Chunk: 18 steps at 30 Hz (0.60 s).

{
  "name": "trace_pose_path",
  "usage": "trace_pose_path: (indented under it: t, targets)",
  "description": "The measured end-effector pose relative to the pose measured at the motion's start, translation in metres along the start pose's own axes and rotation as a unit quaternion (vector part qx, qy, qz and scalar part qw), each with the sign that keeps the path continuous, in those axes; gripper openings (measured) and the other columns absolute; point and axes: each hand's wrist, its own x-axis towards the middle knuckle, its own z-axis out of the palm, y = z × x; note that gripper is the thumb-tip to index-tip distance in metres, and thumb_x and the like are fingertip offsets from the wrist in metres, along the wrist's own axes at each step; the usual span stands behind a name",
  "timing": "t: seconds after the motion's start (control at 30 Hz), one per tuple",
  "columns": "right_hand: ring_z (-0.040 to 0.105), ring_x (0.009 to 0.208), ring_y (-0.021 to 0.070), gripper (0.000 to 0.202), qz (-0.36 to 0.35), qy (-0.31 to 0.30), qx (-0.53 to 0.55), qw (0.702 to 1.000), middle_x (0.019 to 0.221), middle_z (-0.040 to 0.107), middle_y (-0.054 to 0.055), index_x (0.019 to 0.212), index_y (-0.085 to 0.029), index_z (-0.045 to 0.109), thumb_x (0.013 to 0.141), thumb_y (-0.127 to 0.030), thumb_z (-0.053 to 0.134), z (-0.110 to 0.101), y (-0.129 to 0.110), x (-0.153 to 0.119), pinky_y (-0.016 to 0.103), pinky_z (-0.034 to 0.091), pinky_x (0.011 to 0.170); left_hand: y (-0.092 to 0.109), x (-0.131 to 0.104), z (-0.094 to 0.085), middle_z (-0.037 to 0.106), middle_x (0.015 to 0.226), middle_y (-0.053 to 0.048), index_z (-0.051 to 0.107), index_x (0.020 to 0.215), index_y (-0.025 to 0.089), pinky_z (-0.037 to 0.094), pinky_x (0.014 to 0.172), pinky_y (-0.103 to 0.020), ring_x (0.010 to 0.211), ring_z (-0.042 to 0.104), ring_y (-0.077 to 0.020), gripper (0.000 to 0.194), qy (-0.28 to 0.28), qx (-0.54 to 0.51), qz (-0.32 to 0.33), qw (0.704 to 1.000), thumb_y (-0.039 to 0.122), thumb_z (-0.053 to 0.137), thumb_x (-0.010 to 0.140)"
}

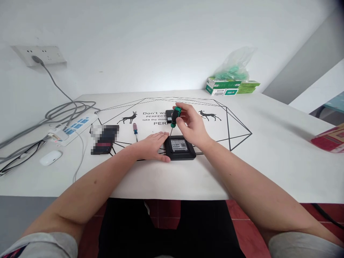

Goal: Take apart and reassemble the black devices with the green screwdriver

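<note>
A black square device with a white label lies flat near the middle of the table. Against its left side rests my left hand, fingers stretched out and thumb at the lower left edge. My right hand grips a green and black screwdriver, held nearly upright, its tip at the device's upper left corner. Behind the screwdriver is a small black box, partly hidden by my right hand. A second screwdriver with a red and blue handle lies left of the device.
At the left are a dark, partly pixelated object, a white power strip, coiled grey cables and a white case. Green and white boxes under a plastic bag stand by the wall. A red box sits far right.
</note>
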Motion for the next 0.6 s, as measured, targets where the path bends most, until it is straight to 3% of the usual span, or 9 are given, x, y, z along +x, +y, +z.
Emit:
trace_pose_path:
  t: [0.1, 0.23, 0.6]
  targets:
    - [0.073, 0.117, 0.0265, 0.043, 0.014, -0.004, 0.016, 1.0, 0.138, 0.071, 0.009, 0.145, -0.033, 0.063, 0.103, -0.034, 0.062, 0.0003, 0.0006, 0.0004, 0.052, 0.071, 0.095, -0.0015, 0.0008, 0.0014, 0.011, 0.19, -0.02, 0.004, 0.183, 0.012, 0.014, 0.143, -0.056, 0.176, 0.008, -0.0449, 0.144, 0.001, 0.001, -0.003, 1.0, 0.107, 0.047, 0.084]
    - [0.069, 0.105, 0.0235, 0.044, -0.004, 0.019, -0.034, 0.999, 0.131, 0.067, 0.007, 0.138, -0.034, 0.068, 0.095, -0.039, 0.077, 0.0001, -0.0022, 0.0017, 0.043, 0.07, 0.082, -0.0014, 0.0011, 0.0013, 0.011, 0.19, -0.022, 0.006, 0.183, 0.009, 0.013, 0.143, -0.054, 0.177, 0.008, -0.0443, 0.143, 0.0, 0.006, -0.003, 1.0, 0.106, 0.048, 0.086]
    - [0.067, 0.101, 0.0231, 0.042, -0.007, 0.045, -0.031, 0.998, 0.125, 0.066, 0.006, 0.137, -0.034, 0.063, 0.096, -0.033, 0.073, 0.001, -0.0038, 0.0016, 0.042, 0.067, 0.079, -0.0033, 0.001, 0.0029, 0.012, 0.19, -0.021, 0.005, 0.183, 0.011, 0.015, 0.142, -0.055, 0.176, 0.009, -0.0449, 0.142, 0.007, 0.005, 0.003, 1.0, 0.106, 0.047, 0.086]
